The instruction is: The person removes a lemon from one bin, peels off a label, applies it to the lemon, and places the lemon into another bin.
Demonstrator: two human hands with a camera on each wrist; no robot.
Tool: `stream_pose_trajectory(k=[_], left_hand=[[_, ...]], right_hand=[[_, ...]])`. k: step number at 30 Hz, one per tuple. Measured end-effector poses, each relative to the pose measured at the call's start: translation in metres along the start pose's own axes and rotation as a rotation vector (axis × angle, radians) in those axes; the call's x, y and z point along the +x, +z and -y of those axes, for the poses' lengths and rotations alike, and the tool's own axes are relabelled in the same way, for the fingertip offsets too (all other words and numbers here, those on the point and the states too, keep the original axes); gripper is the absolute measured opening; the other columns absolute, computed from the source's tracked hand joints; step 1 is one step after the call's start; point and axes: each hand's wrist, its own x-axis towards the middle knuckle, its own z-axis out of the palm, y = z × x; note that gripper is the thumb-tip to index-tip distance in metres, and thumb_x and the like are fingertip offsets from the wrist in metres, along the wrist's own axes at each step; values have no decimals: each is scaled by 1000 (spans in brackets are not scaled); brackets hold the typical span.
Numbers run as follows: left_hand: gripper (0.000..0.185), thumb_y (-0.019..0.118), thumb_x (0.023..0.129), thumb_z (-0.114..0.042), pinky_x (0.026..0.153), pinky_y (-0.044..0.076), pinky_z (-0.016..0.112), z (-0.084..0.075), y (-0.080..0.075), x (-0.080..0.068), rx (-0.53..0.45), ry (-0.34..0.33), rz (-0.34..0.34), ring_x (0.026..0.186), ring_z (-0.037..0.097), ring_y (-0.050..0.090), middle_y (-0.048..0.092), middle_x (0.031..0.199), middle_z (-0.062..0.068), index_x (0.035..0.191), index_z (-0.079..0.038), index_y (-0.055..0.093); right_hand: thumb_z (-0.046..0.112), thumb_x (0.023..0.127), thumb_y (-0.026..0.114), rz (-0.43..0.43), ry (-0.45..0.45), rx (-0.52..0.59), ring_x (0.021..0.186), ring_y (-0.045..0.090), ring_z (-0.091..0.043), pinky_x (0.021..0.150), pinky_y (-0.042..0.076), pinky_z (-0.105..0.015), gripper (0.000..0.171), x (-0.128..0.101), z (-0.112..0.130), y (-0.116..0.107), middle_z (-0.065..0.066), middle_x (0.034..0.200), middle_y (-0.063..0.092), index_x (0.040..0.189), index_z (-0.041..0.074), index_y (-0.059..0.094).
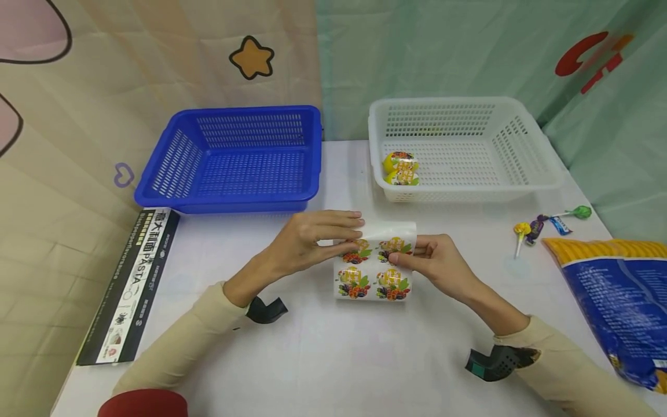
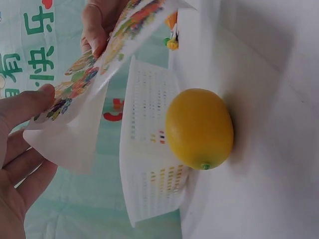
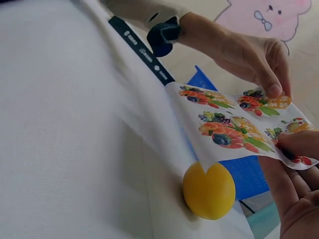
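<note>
White table (image 1: 323, 359), centre: left hand (image 1: 307, 240) and right hand (image 1: 435, 260) each pinch the fruit-printed sheet (image 1: 375, 272). Wrist views reveal a yellow lemon (image 2: 199, 128) beneath, hidden overhead. Flat box (image 1: 132, 284) reads "PASTA".

We record a blue plastic basket (image 1: 234, 159), a white plastic basket (image 1: 464, 147), a black pasta box (image 1: 130, 284) and wrapped lollipops (image 1: 547, 223).
</note>
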Motion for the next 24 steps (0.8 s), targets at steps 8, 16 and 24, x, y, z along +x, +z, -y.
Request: stream_pose_trajectory(k=[8, 16, 24], left_hand=[[26, 83, 73, 2, 94, 54, 33, 1, -1, 1, 59, 109, -58, 107, 29, 67, 71, 111, 18, 99, -1, 77], [24, 81, 70, 14, 89, 56, 37, 0, -2, 3, -192, -19, -204, 103, 30, 68, 72, 102, 18, 91, 4, 77], [16, 77, 76, 12, 68, 59, 33, -5, -3, 3, -388, -370, -294, 77, 24, 69, 75, 87, 9, 91, 5, 76]], right_hand=[[14, 91, 71, 0, 77, 66, 83, 73, -24, 74, 60, -33, 30, 2, -3, 1, -26, 97, 71, 110, -9, 67], [20, 90, 73, -14, 148, 21, 79, 71, -18, 70, 55, -26, 30, -2, -8, 0, -12, 88, 75, 108, -4, 69], [17, 90, 72, 184, 170, 49, 91, 72, -26, 79, 59, -32, 33, -15, -19, 5, -12, 97, 75, 116, -3, 67]])
